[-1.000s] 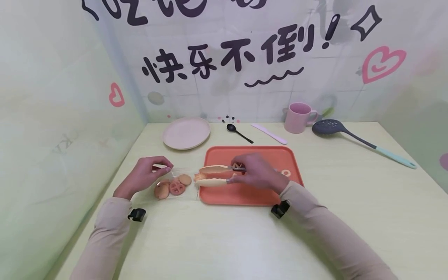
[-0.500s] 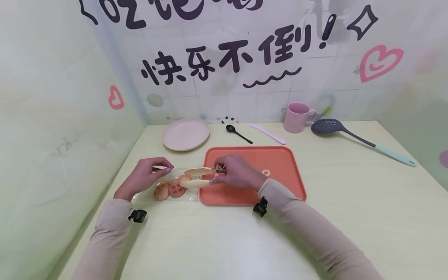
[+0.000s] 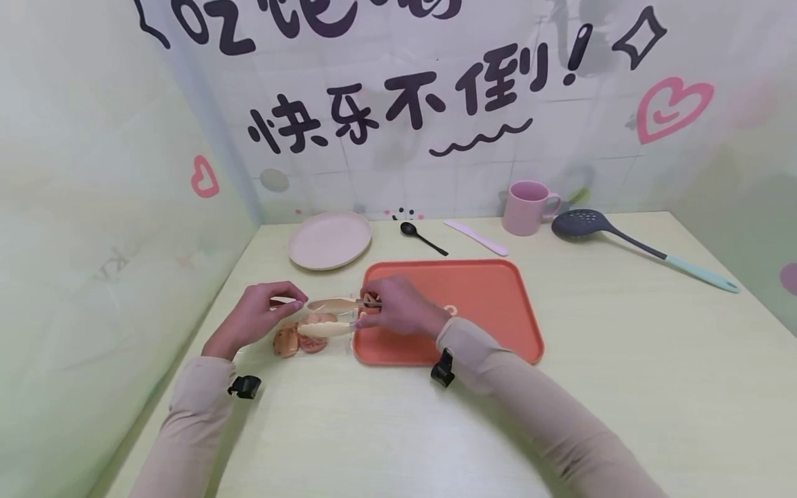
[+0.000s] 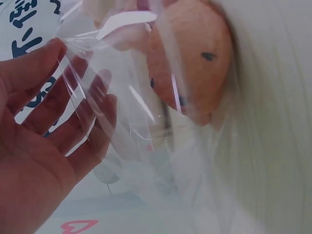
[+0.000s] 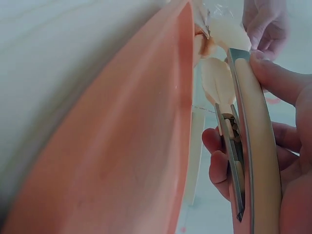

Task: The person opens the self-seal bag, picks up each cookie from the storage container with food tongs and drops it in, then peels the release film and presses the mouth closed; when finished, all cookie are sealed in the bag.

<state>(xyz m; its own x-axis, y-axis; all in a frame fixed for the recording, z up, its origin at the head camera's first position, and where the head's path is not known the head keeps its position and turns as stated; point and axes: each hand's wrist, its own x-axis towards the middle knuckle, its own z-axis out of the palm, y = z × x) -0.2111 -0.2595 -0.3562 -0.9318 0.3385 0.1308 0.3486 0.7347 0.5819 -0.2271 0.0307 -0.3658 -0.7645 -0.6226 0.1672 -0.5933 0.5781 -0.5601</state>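
My left hand (image 3: 257, 315) pinches the edge of a clear plastic bag (image 4: 139, 112) between thumb and fingertips. Inside lie several toy food pieces, among them a round brownish piece with dark spots (image 4: 200, 58) and a reddish round slice (image 3: 313, 344). My right hand (image 3: 401, 306) grips a pair of tongs (image 3: 326, 329) with cream tips and metal arms. The spread tips reach left to the bag, around a pale food piece (image 3: 317, 318). Whether they touch that piece I cannot tell. The tray's left end is partly behind the right hand.
An orange tray (image 3: 479, 297) lies under the right forearm, with a small pale ring (image 3: 451, 310) on it. Behind stand or lie a pink plate (image 3: 330, 240), black spoon (image 3: 423, 238), pink knife (image 3: 476, 238), pink mug (image 3: 525, 209) and slotted spoon (image 3: 638, 243).
My right hand has moved left with the tongs, from over the tray to the bag's food pieces. The left hand keeps its hold on the bag, almost still.
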